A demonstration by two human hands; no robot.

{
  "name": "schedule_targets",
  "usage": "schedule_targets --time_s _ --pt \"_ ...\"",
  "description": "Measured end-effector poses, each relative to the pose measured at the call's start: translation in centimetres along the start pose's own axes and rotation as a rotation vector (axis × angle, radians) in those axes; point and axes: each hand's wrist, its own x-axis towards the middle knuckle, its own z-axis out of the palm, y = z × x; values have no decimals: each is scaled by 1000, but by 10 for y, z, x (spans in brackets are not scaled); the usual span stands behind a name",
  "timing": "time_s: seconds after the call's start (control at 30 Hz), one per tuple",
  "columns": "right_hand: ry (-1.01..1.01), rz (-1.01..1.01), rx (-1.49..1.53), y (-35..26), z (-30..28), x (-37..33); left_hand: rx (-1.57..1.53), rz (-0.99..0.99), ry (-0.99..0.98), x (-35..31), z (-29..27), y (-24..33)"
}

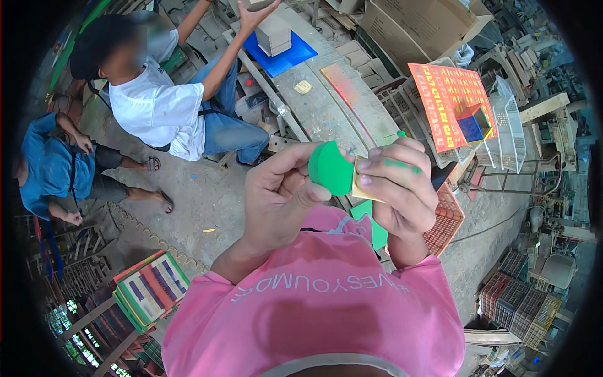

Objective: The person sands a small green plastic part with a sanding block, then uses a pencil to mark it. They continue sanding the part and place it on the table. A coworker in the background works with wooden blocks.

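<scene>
A bright green block (330,169) with a rounded side is gripped between the thumb and fingers of my left hand (276,195), raised in front of my chest. My right hand (402,188) pinches a small pale yellow folded piece (364,190), whose material I cannot make out. It meets the right side of the block. Green paint marks the fingers of that hand. Below the hands, partly hidden by my right wrist and pink shirt, shows a flat green piece (378,229).
A long worn workbench (314,94) carries a blue sheet (295,58) with grey blocks. Beside it sits a person in a white shirt (157,107); another person in blue (53,163) is farther left. An orange patterned board (433,100) and red crate (446,217) stand right.
</scene>
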Motion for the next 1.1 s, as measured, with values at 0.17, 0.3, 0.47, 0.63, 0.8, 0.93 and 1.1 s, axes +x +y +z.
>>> schedule_targets --time_s 0.17,0.3,0.47,0.63,0.8,0.93,1.1 --pt "-92 -33 40 -8 -1 1 -22 15 11 1 0 0" --pt "-87 -40 -60 0 -1 4 15 45 27 1 2 1" --pt "-155 -54 -4 -12 -7 3 41 27 53 1 3 -2" --pt "-97 -29 -99 -5 -5 3 -37 85 2 4 4 -7" --pt "-71 -7 -123 3 -7 3 -46 89 -2 6 4 -10" --pt "-137 -31 -59 -13 -14 4 -28 64 -15 9 5 -11" --pt "-89 -16 -137 3 -13 4 -70 80 -2 13 8 -14"
